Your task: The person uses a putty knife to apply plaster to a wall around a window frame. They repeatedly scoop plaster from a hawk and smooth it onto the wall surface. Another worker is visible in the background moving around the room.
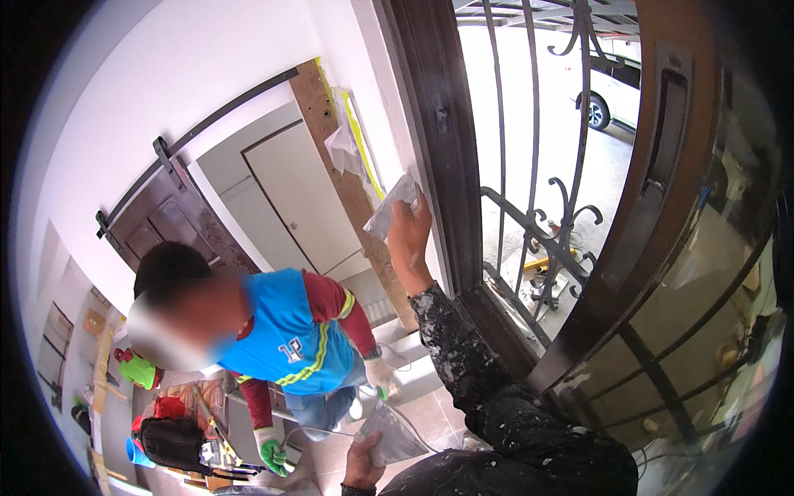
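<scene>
My right hand (pixel 409 219) is closed on a grey-smeared flat blade (pixel 380 219) raised against the white wall edge (pixel 375 132) beside the dark wooden doorframe (pixel 434 124). Yellow tape and thin plastic (pixel 347 149) run along a brown board (pixel 314 99) just left of it. My left hand (pixel 361 463), low at the bottom of the view, grips a grey, putty-stained flat plate (pixel 401 438). Both sleeves are dark with white splatters.
A co-worker in a blue vest (pixel 294 331) stands close on the left, gloved hands holding a cable. An open barred door (pixel 628 314) is at right, a white car (pixel 612 91) outside. Behind are another person in green (pixel 141 372) and piled bags (pixel 174 438).
</scene>
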A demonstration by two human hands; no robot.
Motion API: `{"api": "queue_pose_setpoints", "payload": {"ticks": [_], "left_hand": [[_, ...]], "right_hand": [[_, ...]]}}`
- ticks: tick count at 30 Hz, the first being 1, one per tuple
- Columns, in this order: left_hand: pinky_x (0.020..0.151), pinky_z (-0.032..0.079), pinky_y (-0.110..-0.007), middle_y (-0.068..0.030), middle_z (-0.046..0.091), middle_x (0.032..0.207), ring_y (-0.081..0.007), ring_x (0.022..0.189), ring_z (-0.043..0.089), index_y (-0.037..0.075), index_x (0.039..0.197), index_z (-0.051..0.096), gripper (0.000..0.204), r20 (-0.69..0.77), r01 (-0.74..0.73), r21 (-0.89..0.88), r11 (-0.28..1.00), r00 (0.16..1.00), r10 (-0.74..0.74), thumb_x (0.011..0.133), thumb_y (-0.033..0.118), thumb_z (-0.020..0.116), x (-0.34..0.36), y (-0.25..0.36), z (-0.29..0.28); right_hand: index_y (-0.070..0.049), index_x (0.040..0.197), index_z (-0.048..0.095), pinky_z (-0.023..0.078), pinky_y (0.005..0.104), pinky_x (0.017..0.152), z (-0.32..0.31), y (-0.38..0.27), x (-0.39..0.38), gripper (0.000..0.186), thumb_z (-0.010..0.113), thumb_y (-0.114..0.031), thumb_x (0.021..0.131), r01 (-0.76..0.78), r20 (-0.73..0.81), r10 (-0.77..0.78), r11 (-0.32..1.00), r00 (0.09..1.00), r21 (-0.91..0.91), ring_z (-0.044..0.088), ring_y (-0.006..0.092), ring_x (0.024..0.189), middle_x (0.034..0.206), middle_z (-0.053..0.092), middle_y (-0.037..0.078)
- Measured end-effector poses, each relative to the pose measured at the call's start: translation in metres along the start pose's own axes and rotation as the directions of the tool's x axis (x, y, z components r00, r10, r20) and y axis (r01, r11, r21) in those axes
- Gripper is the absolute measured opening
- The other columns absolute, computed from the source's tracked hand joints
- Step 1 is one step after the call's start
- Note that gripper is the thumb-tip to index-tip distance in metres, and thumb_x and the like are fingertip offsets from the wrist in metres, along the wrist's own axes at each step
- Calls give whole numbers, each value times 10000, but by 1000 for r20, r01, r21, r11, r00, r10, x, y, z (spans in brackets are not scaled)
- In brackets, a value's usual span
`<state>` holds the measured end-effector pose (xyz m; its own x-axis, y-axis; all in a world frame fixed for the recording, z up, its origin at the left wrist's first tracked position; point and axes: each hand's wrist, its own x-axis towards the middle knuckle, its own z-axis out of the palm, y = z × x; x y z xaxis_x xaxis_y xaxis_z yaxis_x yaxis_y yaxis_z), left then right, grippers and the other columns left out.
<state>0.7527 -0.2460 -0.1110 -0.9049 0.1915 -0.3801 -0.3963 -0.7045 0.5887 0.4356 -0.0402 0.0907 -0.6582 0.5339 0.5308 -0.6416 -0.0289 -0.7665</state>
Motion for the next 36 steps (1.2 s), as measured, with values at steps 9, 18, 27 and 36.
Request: {"api": "queue_pose_setpoints", "payload": {"ticks": [9,18,27,36], "left_hand": [[960,505,-403,-104,651,1168,-268,1060,639,20,1285,544,426,-16,-112,26,993,994,112,869,27,637,-36,3,-38],[914,539,-453,-135,639,1233,-306,1094,634,18,1314,534,475,-211,-10,116,993,977,34,890,201,646,-70,8,-75],[916,532,-503,-112,621,1253,-290,1124,610,43,1355,521,500,-261,-112,148,983,954,148,904,229,627,-17,40,-51],[947,516,-469,-128,587,1258,-286,1138,580,-18,1312,545,407,-404,-143,8,990,905,134,948,162,553,16,41,-84]], "right_hand": [[98,1332,438,482,499,943,44,-27,26,479,501,-166,939,-108,-213,38,939,976,-327,553,459,1124,1267,491,307],[120,1341,429,491,480,933,88,-88,75,552,512,-126,853,-113,-185,72,968,980,-224,561,443,1109,1251,485,321],[91,1377,407,372,405,1067,89,-79,33,510,486,-90,907,315,69,-320,946,945,73,503,373,1199,1290,506,251],[39,1434,381,362,399,1071,32,-6,-41,511,491,-98,954,68,191,-97,986,977,152,468,322,1265,1360,477,232]]}}
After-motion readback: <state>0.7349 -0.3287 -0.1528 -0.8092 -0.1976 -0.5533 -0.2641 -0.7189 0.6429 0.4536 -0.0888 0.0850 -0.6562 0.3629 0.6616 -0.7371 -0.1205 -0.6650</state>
